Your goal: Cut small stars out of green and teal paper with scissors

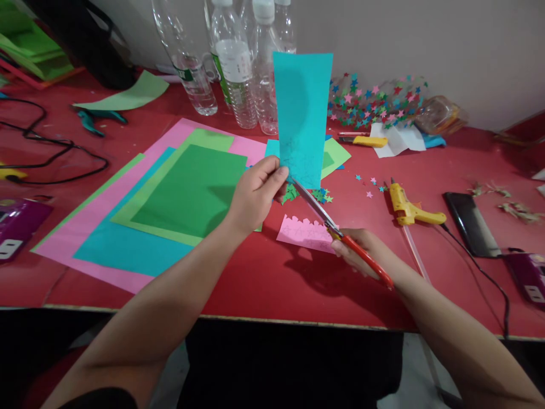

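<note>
Pinched in my left hand is the lower left edge of a tall blue paper strip, held upright with faint star outlines near its bottom. My right hand grips red-handled scissors, their blades pointing up and left to the strip's lower edge, close to my left fingertips. Whether the blades are parted is hard to make out. Under the scissors lies a pink paper piece with a notched top edge and drawn stars. Small green cut stars lie on the table behind the blades.
Coloured sheets are stacked at left, with plastic bottles behind. A bag of small stars, a yellow cutter, a yellow glue gun with its cord and a phone lie on the right. The red table's front edge is nearby.
</note>
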Demonstrator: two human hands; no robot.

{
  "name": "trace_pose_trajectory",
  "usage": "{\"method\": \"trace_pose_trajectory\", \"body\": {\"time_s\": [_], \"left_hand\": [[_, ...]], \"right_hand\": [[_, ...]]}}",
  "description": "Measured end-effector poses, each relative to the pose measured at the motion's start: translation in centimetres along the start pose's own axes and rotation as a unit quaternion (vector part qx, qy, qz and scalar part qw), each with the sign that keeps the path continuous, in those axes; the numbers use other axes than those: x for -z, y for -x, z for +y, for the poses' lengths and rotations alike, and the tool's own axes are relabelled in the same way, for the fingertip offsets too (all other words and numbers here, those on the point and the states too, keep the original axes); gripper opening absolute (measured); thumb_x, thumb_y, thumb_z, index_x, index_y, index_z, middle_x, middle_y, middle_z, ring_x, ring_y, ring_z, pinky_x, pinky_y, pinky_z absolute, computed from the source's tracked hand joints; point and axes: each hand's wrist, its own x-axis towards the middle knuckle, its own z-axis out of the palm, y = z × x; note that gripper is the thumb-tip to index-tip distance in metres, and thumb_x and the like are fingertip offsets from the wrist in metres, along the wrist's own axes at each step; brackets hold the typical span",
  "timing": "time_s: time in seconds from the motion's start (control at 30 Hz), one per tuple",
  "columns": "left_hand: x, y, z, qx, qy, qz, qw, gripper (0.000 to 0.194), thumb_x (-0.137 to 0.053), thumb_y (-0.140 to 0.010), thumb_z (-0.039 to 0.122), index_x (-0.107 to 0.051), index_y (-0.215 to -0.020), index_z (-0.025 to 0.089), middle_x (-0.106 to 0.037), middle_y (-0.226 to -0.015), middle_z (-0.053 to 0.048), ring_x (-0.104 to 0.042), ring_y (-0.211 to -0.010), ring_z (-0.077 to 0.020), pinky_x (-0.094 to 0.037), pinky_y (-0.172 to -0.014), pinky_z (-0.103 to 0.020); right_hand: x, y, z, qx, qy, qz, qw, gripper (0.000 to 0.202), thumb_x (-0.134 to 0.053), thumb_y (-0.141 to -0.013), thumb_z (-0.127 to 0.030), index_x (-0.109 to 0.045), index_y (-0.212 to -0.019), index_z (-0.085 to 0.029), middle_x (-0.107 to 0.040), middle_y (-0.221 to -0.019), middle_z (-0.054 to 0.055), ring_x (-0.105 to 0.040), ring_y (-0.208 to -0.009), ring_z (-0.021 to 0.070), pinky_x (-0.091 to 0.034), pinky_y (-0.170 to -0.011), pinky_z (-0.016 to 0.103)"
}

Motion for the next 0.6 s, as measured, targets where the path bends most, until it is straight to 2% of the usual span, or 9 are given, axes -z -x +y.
{"method": "trace_pose_trajectory", "body": {"time_s": [0.6], "left_hand": [[-0.61,0.27,0.17,0.034,0.052,0.026,0.998,0.032,-0.052,-0.089,0.021,-0.044,-0.059,0.019,-0.05,-0.053,0.003,-0.047,-0.049,-0.0069,-0.042,-0.05,-0.02]], "right_hand": [[-0.15,0.03,-0.45,-0.055,-0.037,0.005,0.998,0.047,-0.06,-0.077,-0.062,-0.039,-0.064,-0.021,-0.038,-0.046,-0.007,-0.039,-0.034,0.0078,-0.031,-0.034,0.021]]}}
